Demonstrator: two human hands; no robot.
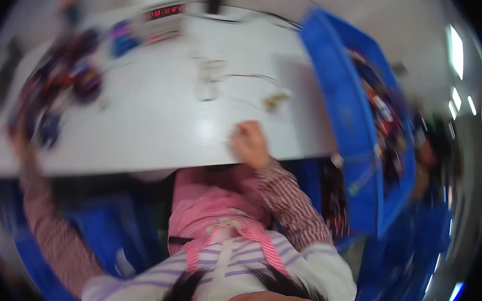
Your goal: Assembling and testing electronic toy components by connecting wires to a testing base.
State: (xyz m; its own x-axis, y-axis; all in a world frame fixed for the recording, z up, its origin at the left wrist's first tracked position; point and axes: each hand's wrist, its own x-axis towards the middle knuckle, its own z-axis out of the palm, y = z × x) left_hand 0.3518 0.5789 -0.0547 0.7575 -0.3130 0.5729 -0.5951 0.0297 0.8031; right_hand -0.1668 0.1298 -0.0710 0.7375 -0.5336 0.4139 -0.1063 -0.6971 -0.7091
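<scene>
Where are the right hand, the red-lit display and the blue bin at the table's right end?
Right hand (pixel 250 143), head view: its middle.
Red-lit display (pixel 165 12), head view: lit digits.
Blue bin (pixel 346 121), head view: long left wall.

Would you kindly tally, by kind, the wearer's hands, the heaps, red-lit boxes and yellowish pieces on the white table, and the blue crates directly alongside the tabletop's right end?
Left hand and right hand: 2
Heap, taken as one, its blurred items uncounted: 1
Red-lit box: 1
Yellowish piece: 1
Blue crate: 1
Total: 6
</scene>
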